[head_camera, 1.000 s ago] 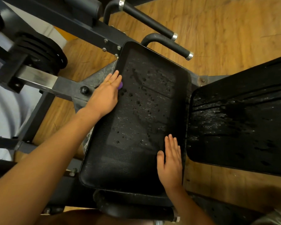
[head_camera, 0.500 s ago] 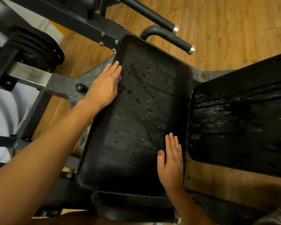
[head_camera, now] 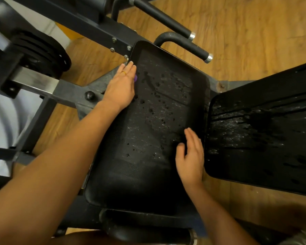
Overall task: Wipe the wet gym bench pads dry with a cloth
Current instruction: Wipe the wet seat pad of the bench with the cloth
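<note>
Hugging pad (head_camera: 148, 138) edges, left hand (head_camera: 120, 87), right hand (head_camera: 191, 156)

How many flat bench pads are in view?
2. Middle pad, dotted with drops; right pad, streaked wet, partly out of frame. More may be hidden.

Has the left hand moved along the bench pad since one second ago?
Yes. The left hand slid away from the person along the left edge of the pad. Its fingertips now nearly reach the frame bolts by the pad's far corner.
</note>
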### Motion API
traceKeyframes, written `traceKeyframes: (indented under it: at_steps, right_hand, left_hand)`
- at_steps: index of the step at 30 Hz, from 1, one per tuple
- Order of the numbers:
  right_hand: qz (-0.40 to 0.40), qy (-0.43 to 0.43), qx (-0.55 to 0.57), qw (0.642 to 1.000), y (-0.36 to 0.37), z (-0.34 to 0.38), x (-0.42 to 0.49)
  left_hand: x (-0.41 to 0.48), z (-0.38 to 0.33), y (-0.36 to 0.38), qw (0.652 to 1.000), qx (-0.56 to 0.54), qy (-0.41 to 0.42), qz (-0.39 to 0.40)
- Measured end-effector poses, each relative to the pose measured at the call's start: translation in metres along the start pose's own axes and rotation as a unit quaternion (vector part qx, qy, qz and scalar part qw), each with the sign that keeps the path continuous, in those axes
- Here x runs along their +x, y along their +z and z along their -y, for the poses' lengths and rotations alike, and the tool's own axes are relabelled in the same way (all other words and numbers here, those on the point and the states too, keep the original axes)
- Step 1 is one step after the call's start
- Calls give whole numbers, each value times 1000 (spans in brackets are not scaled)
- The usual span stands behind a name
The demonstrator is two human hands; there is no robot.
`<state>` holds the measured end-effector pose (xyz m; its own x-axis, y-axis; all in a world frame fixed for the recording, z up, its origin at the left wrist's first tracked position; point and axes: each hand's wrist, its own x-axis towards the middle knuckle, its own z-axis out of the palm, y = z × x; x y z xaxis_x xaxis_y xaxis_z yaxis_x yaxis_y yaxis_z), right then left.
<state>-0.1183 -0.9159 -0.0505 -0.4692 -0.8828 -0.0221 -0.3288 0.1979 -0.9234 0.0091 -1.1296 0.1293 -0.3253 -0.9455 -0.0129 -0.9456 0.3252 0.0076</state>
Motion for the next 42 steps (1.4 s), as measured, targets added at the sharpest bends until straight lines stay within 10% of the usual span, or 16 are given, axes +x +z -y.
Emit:
traceKeyframes:
  at_steps: [5,42]
  right_hand:
    - [124,8,-62,990,6,-14,40]
    - [58,-19,-47,997,17,-25,31]
  left_hand:
    - [7,4,3,1000,11,22,-10]
    - [124,-14,0,996,81,43,12]
